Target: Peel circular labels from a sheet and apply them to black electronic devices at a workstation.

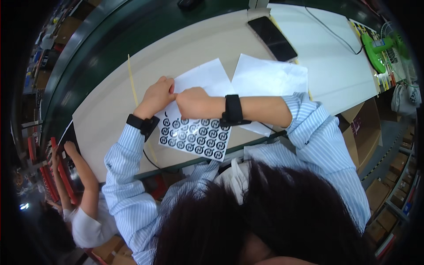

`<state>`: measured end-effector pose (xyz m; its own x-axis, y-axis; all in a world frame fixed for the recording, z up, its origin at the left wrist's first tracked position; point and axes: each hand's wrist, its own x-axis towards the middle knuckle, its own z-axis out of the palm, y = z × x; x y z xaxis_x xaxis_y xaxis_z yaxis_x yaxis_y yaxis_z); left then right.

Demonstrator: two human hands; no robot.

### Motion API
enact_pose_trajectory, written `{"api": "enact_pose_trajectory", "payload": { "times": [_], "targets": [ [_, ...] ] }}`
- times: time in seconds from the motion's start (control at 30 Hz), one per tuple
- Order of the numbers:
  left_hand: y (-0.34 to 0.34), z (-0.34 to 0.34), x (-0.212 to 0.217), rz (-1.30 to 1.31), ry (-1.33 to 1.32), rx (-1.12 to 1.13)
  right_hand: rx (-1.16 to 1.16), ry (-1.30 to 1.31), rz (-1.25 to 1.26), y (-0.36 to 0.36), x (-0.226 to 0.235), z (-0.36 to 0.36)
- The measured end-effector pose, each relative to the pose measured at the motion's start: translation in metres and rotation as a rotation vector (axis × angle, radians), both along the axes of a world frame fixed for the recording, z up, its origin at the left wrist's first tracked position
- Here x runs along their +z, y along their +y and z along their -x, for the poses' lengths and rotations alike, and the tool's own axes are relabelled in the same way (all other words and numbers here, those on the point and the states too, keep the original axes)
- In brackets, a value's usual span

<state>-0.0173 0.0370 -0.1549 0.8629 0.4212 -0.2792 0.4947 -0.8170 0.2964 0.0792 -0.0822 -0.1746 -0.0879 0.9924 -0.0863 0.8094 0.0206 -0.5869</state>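
A white sticker sheet (181, 153) with rows of round black symbols lies on the table in front of me; its upper part is blank white. Over it, my left hand (157, 97) and my right hand (192, 102) meet at the fingertips. Both are closed, thumbs and fingers pressed together near the sheet's left side. Whatever is pinched between them is too small or hidden to make out. My right forearm crosses above the sheet and covers part of it. Each wrist wears a black strap with a small dark box.
To the right lies another white paper (269, 77), with a dark-screened phone (273, 39) beyond it. A green fan (375, 52) stands at the far right, with a cable nearby. Cardboard boxes (364, 132) sit beside the table's right end. A co-worker's arm (84, 176) shows at left.
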Motion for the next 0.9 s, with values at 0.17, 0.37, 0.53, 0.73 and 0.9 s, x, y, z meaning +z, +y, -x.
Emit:
{"api": "enact_pose_trajectory", "payload": {
  "times": [0.17, 0.37, 0.53, 0.73, 0.9],
  "targets": [
    [-0.001, -0.003, 0.000, -0.022, 0.038, -0.006, 0.003, 0.027, 0.011, 0.005, -0.002, -0.004],
    [0.001, 0.002, -0.007, -0.036, -0.007, 0.039, 0.080, 0.058, 0.007, 0.001, -0.004, -0.003],
    [0.004, 0.009, -0.015, -0.087, -0.091, -0.002, 0.140, 0.031, -0.121, -0.009, -0.010, 0.000],
    [0.004, 0.010, -0.012, -0.113, 0.018, 0.069, 0.159, 0.025, -0.146, -0.005, -0.006, -0.001],
    [0.002, 0.009, -0.010, -0.081, 0.075, 0.125, 0.140, 0.040, 0.035, 0.005, 0.005, -0.001]
  ]
}}
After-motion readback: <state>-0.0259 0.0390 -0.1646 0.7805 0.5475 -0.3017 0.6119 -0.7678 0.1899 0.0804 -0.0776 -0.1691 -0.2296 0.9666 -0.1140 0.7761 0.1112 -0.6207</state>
